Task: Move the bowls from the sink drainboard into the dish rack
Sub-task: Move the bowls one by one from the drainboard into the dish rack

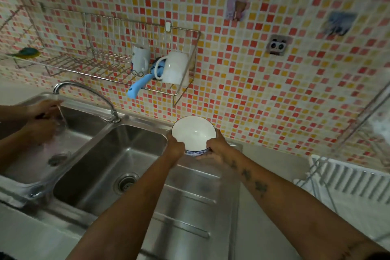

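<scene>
A white bowl with a blue patterned outside is held above the far end of the steel drainboard, tilted so its inside faces me. My left hand grips its left rim and my right hand grips its right side and base. The wire dish rack hangs on the tiled wall up and to the left of the bowl. A second white rack stands on the counter at the right.
In the wall rack stand two white mugs and a blue-handled utensil. A double steel sink lies left of the drainboard. Another person's hands wash something under the running tap at the far left.
</scene>
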A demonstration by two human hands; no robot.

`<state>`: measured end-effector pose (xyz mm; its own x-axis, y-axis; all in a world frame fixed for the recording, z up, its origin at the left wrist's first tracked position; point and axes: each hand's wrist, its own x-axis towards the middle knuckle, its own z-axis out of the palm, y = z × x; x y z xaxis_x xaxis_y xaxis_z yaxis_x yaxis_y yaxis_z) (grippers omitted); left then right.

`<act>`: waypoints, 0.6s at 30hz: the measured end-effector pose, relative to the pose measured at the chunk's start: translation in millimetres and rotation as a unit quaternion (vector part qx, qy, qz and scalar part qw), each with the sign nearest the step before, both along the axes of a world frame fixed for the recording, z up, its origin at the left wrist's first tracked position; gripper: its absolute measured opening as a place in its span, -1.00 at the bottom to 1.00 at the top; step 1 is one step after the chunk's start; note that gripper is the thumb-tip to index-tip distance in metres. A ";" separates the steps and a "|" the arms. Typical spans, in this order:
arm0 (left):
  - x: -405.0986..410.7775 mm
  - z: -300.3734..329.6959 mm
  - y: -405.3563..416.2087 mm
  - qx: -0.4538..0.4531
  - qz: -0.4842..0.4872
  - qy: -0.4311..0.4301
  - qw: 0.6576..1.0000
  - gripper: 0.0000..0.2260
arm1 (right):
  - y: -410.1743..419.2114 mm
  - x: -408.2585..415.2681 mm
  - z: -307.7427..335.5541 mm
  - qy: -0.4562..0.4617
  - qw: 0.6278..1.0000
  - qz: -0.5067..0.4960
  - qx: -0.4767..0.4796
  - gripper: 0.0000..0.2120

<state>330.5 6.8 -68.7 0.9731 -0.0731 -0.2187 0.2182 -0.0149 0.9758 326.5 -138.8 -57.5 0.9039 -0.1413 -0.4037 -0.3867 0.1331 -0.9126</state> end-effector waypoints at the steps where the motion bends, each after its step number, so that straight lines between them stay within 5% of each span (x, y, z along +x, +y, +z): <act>1: -5.3 13.2 -4.6 0.014 -0.009 -0.003 1.000 -0.34 | -4.4 -11.1 9.5 -0.018 1.000 -0.009 -0.002 -0.39; 5: -41.4 75.4 -25.2 -0.002 -0.041 -0.012 0.999 -0.44 | -27.8 -60.1 52.6 -0.115 0.991 -0.048 -0.042 -0.37; 9: -88.5 131.1 -33.0 -0.246 -0.154 0.043 0.956 -0.68 | -51.1 -132.9 113.1 -0.200 0.972 -0.101 -0.070 -0.29; 11: -101.2 156.8 -37.3 -0.360 -0.221 0.116 0.899 -0.41 | -59.2 -166.3 142.5 -0.261 0.951 -0.125 -0.107 -0.32; 18: -195.7 232.7 -80.4 -0.348 -0.414 0.085 0.837 -0.36 | -83.7 -278.3 229.1 -0.394 0.847 -0.181 -0.307 -0.31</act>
